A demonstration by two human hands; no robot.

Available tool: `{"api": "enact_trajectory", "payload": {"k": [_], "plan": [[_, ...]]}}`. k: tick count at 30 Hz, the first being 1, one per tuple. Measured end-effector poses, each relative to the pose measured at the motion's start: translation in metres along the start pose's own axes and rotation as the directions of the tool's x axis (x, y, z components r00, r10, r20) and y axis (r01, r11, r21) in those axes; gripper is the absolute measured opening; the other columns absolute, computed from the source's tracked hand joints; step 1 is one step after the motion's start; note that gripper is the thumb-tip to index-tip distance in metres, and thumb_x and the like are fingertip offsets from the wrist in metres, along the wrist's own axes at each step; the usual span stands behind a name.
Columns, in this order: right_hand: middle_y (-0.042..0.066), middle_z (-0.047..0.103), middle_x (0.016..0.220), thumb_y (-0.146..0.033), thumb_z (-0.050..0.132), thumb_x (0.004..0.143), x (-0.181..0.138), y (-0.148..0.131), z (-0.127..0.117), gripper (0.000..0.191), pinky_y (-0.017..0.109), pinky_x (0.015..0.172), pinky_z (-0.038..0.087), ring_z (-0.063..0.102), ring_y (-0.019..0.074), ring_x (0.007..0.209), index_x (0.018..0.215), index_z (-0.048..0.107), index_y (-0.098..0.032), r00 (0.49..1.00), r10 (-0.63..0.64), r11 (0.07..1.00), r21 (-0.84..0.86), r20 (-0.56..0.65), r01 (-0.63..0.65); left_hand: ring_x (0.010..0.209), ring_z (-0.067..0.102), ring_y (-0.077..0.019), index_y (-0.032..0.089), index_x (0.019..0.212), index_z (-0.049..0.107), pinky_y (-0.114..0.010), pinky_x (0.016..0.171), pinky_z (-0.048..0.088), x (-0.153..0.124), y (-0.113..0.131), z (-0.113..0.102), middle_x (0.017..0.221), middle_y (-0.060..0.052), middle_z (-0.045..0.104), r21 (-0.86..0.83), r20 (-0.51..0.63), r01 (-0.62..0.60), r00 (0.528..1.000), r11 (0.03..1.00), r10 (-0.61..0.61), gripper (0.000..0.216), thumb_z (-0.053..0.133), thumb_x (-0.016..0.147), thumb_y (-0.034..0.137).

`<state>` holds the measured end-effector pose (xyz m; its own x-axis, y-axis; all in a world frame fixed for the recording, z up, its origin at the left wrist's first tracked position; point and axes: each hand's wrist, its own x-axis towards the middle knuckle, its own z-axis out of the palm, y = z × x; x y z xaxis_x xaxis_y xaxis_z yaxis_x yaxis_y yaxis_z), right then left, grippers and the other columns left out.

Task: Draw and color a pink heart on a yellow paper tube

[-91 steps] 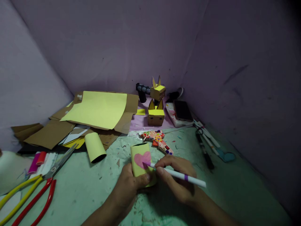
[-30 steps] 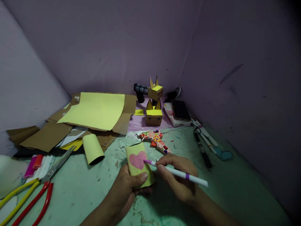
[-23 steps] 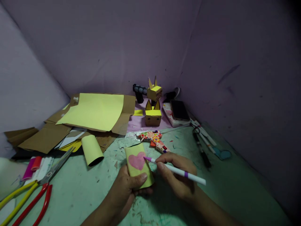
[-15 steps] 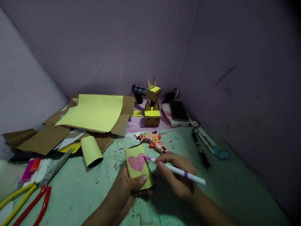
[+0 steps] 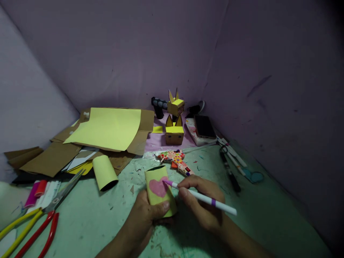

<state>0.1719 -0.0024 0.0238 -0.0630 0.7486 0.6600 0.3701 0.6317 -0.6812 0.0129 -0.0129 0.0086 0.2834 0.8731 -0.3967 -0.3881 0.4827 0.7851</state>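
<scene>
My left hand (image 5: 146, 218) grips a yellow paper-covered tube (image 5: 159, 197) that bears a pink heart (image 5: 158, 187), thumb across its lower end. My right hand (image 5: 202, 204) pinches a white marker (image 5: 206, 199) with a purple band. The marker's purple tip touches the right edge of the heart. Both hands rest low over the green table (image 5: 88, 222).
A second yellow tube (image 5: 104, 172) lies to the left, by scissors (image 5: 63, 190), pliers (image 5: 32, 229) and markers (image 5: 37, 188). Cardboard and a yellow sheet (image 5: 106, 128) lie behind. Two cardboard box figures (image 5: 174, 123), a patterned glue gun (image 5: 176, 159), a phone (image 5: 204, 126) and pens (image 5: 231, 157) stand near the walls.
The tube has been tipped so its open top rim shows, and the heart's pink fill has grown slightly. The marker tip stays at the heart's right edge.
</scene>
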Motion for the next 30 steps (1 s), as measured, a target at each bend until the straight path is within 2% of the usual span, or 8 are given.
{"api": "enact_trajectory", "payload": {"k": [6, 11, 16, 22, 30], "plan": [[-0.001, 0.067, 0.060, -0.016, 0.057, 0.079, -0.0007, 0.0011, 0.0004, 0.010, 0.022, 0.047, 0.047, 0.061, 0.0127, 0.048, 0.075, 0.064, -0.020, 1.000, 0.012, 1.000, 0.007, 0.004, -0.012, 0.064, 0.060, -0.0179, 0.015, 0.088, 0.068, -0.028, 0.059, 0.047, -0.0015, -0.0010, 0.0031, 0.073, -0.005, 0.069, -0.011, -0.043, -0.017, 0.999, 1.000, 0.017, 0.043, 0.086, 0.051, 0.026], [-0.001, 0.065, 0.059, -0.015, 0.056, 0.078, -0.0004, -0.0004, 0.0002, 0.010, 0.022, 0.047, 0.046, 0.061, 0.0124, 0.048, 0.074, 0.064, -0.020, 1.000, 0.000, 0.999, 0.035, -0.010, 0.000, 0.062, 0.057, -0.0151, 0.014, 0.085, 0.068, -0.028, 0.065, 0.048, -0.0004, -0.0020, 0.0015, 0.069, -0.003, 0.066, -0.023, 0.001, -0.025, 1.000, 0.999, 0.025, 0.040, 0.086, 0.053, 0.027], [-0.001, 0.067, 0.060, -0.014, 0.056, 0.078, -0.0014, -0.0003, 0.0009, 0.010, 0.021, 0.048, 0.047, 0.062, 0.0120, 0.050, 0.074, 0.064, -0.020, 1.000, 0.000, 1.000, 0.025, 0.002, 0.000, 0.064, 0.059, -0.0158, 0.014, 0.088, 0.068, -0.031, 0.070, 0.049, 0.0001, -0.0024, -0.0002, 0.071, -0.003, 0.067, -0.019, -0.013, -0.013, 1.000, 1.000, 0.013, 0.042, 0.086, 0.052, 0.026], [-0.001, 0.066, 0.058, -0.015, 0.056, 0.078, 0.0001, -0.0024, 0.0005, 0.010, 0.021, 0.046, 0.046, 0.061, 0.0123, 0.048, 0.073, 0.063, -0.019, 1.000, -0.011, 1.000, 0.007, -0.021, 0.011, 0.061, 0.057, -0.0138, 0.014, 0.086, 0.068, -0.028, 0.067, 0.049, -0.0006, -0.0017, 0.0006, 0.069, -0.002, 0.066, -0.005, -0.002, -0.012, 1.000, 1.000, 0.012, 0.040, 0.086, 0.053, 0.028], [-0.001, 0.067, 0.062, -0.017, 0.056, 0.082, -0.0032, 0.0028, -0.0021, 0.010, 0.020, 0.048, 0.046, 0.062, 0.0116, 0.050, 0.075, 0.064, -0.019, 0.998, 0.061, 0.997, -0.049, 0.009, -0.061, 0.063, 0.061, -0.0187, 0.014, 0.091, 0.065, -0.028, 0.055, 0.051, 0.0000, -0.0022, -0.0017, 0.072, -0.005, 0.068, 0.043, -0.041, 0.009, 0.999, 0.999, -0.008, 0.046, 0.086, 0.052, 0.028]]}}
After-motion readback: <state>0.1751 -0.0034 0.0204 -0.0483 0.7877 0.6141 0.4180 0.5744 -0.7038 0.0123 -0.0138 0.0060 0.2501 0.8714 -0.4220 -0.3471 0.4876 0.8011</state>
